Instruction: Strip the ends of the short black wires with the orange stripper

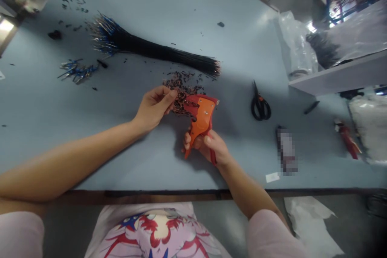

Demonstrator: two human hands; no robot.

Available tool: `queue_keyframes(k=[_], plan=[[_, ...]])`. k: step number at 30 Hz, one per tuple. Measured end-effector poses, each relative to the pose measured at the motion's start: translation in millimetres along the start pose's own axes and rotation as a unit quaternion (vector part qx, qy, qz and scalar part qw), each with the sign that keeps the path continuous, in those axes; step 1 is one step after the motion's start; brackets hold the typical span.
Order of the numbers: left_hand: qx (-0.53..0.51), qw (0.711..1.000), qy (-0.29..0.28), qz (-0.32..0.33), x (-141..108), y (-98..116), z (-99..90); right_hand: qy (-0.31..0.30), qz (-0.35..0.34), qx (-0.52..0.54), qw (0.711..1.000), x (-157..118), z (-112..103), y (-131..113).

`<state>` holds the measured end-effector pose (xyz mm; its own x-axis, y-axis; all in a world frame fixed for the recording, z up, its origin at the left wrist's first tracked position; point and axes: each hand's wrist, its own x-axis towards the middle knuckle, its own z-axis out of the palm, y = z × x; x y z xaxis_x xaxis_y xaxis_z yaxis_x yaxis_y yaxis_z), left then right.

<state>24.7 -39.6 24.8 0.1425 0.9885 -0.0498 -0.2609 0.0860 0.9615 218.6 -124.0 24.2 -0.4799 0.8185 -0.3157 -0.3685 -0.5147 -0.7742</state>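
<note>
An orange and red wire stripper (203, 113) is gripped by its handles in my right hand (213, 145). Its jaws point left, toward my left hand (155, 107). The thumb and forefinger of that hand are pinched together just short of the jaws; whatever is between them is too small to make out. Beneath the jaws and the fingertips lies a heap of short dark and copper-coloured scraps (181, 80). Beyond it stretches a long bundle of black wires (151, 46), with blue and metal ends at the left and bare copper ends at the right.
Several loose blue-ended pieces (79, 71) lie left of the bundle. Black-handled scissors (259, 107), a pixelated phone-like object (286, 151) and a white paper slip (272, 177) are to the right. Farther right are a red-handled tool (347, 141) and a shelf (338, 73) with plastic bags.
</note>
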Motion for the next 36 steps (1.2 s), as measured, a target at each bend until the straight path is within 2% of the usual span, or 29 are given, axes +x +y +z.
queue_keyframes(k=[6, 13, 19, 31, 36], plan=[[0.037, 0.999, -0.018, 0.003, -3.7, 2.4, 1.9, 0.007, 0.011, -0.004, 1.000, -1.7, 1.1, -1.0], [0.029, 0.999, -0.017, -0.004, -3.3, 0.9, 1.6, -0.019, 0.004, 0.000, 1.000, -2.6, 2.0, -2.0], [0.026, 0.999, -0.035, -0.005, -3.8, 1.1, 2.1, -0.014, 0.010, -0.015, 1.000, -3.9, 2.8, -0.9], [0.039, 0.997, -0.057, -0.025, -3.7, 2.7, -0.1, -0.014, 0.008, 0.048, 0.999, -5.4, 2.6, -5.5], [0.032, 0.997, -0.067, -0.017, -1.9, 1.8, -1.6, -0.011, -0.004, 0.042, 0.999, -6.4, 4.3, -8.7]])
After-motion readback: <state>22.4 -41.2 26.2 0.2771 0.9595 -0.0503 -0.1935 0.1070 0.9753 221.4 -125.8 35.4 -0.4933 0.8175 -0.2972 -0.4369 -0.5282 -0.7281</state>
